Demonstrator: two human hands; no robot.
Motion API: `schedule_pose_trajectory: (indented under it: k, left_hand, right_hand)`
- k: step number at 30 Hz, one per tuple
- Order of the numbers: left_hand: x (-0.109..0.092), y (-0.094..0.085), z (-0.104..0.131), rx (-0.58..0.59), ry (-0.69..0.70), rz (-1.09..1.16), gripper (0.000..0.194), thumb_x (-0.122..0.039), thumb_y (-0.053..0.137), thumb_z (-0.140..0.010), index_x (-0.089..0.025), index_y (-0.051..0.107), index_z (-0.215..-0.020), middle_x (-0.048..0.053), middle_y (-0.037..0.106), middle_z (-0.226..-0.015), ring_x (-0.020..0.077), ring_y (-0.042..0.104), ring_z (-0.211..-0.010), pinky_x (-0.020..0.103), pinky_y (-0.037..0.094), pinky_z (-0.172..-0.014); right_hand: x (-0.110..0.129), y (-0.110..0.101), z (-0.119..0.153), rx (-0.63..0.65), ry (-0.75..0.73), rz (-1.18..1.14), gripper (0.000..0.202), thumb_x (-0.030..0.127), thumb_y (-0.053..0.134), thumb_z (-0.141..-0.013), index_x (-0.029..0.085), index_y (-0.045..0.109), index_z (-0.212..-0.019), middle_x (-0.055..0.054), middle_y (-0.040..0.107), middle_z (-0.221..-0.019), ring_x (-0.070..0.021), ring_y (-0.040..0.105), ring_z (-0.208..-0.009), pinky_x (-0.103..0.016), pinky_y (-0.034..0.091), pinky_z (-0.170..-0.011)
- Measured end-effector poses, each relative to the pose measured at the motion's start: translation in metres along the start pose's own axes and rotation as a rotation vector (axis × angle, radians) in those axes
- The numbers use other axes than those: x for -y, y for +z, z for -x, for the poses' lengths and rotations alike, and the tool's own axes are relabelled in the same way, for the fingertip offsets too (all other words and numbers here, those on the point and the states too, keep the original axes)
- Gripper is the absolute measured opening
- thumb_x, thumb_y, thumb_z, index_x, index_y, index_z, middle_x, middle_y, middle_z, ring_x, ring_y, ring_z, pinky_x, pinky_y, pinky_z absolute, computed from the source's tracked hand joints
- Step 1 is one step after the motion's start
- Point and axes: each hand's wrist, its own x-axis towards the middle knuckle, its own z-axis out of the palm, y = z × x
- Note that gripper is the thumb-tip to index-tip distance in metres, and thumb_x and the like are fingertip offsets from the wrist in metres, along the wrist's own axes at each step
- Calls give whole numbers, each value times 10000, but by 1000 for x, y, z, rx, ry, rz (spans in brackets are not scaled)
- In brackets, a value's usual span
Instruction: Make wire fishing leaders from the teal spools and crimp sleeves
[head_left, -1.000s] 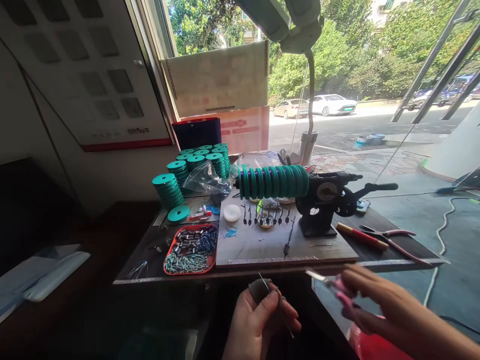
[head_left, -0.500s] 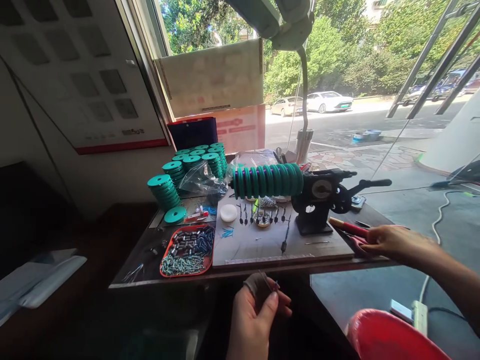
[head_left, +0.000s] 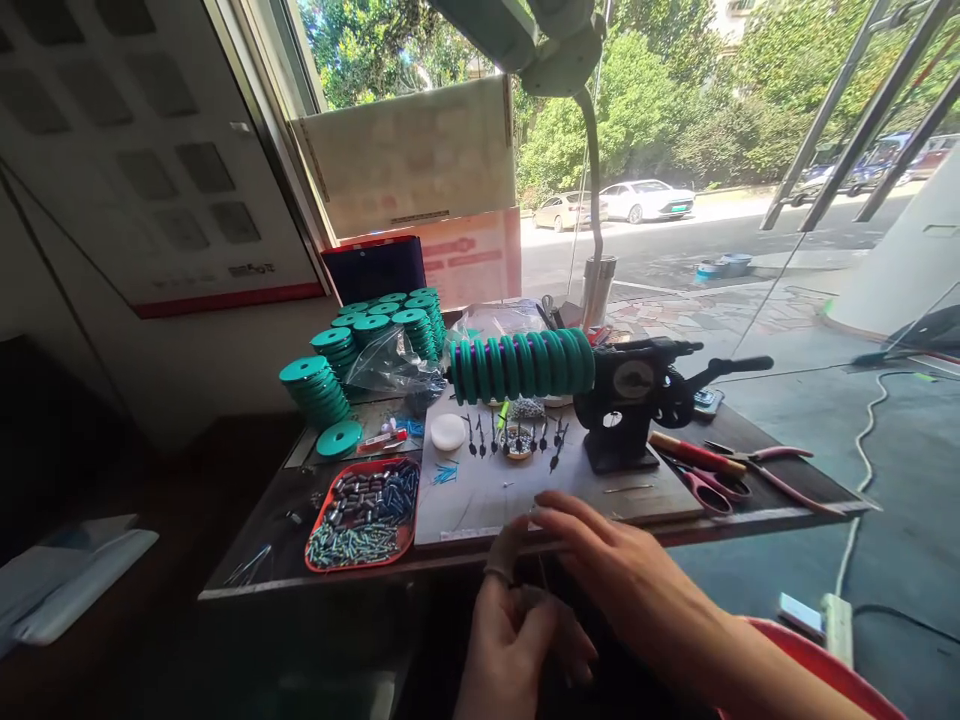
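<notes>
Left hand (head_left: pixel 506 635), right hand (head_left: pixel 634 570) close together (can't tell if fingers (head_left: pixel 574 520) grip), near board (head_left: pixel 469 508)

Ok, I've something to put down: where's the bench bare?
Bare: the white board's front left, between red tray and left hand; also between right hand and black machine. Crowded: far right, scissors and pliers; back left, green discs.
</notes>
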Motion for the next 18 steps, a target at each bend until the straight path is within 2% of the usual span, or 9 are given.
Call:
schedule_pose_trajectory:
  k: [2, 4, 6, 8, 10, 13, 16, 18]
  left_hand:
    - [-4, -7, 4, 63, -68, -91, 712, -321, 494, -758, -106, 180, -1360, 9, 576, -545, 99, 470, -410, 195, 346, -439]
    - [-14, -18, 6, 27, -70, -383, 553, -330, 459, -782, -119, 375, -1286, 45, 598, -604, 126, 508, -467, 227, 378, -475]
    - [-30, -32, 0, -157, 97, -952, 335, -305, 462, -809, -116, 588, -1055, 108, 634, -732, 179, 578, -649, 277, 421, -620]
    - [-50, -46, -14, -260, 163, -1564, 296, -235, 373, -863, -123, 645, -891, 136, 645, -763, 231, 600, -718, 318, 409, -655]
    - [-67, -56, -33, -344, 180, -1701, 313, -151, 339, -852, -84, 645, -855, 184, 638, -769, 295, 599, -736, 369, 390, -651]
    - [-76, -64, -57, -364, 233, -1773, 289, -113, 360, -826, -89, 647, -830, 173, 634, -747, 310, 593, -715, 397, 381, -665]
    - [-71, -68, -67, -356, 291, -1757, 269, -91, 385, -806, -90, 653, -782, 157, 626, -772, 294, 575, -752, 419, 371, -738]
    - [-68, -66, -66, -374, 334, -1698, 241, -88, 423, -788, -83, 662, -814, 173, 613, -906, 316, 536, -892, 453, 323, -838]
  right_hand:
    - [-1, 5, -6, 94, 23, 68, 360, 138, 301, -853, 216, 503, -1141, -31, 493, -1135, -77, 554, -885, -183, 446, -730]
    - [-11, 5, -9, 138, 95, 132, 340, 152, 321, -853, 219, 529, -1114, -24, 534, -1052, -91, 553, -881, -190, 430, -721]
    - [-23, 3, -14, 165, 199, 204, 334, 159, 333, -853, 231, 545, -1100, -20, 547, -1024, -88, 553, -873, -178, 400, -701]
    - [-34, 0, -21, 204, 297, 259, 341, 157, 350, -849, 256, 543, -1112, -11, 562, -995, -85, 556, -847, -167, 350, -643]
    - [-40, -2, -31, 226, 366, 296, 364, 141, 377, -829, 274, 532, -1131, -5, 582, -917, -88, 560, -775, -168, 255, -559]
    - [-44, -3, -44, 222, 447, 326, 315, 156, 385, -824, 247, 563, -1068, -12, 591, -815, -83, 550, -677, -195, 113, -521]
    - [-44, 1, -51, 174, 548, 338, 268, 287, 350, -878, 208, 568, -1011, -25, 589, -774, -97, 554, -677, -197, 95, -532]
    - [-43, 4, -52, 142, 608, 331, 304, 375, 346, -888, 210, 547, -1043, -23, 585, -752, -109, 560, -695, -186, 126, -539]
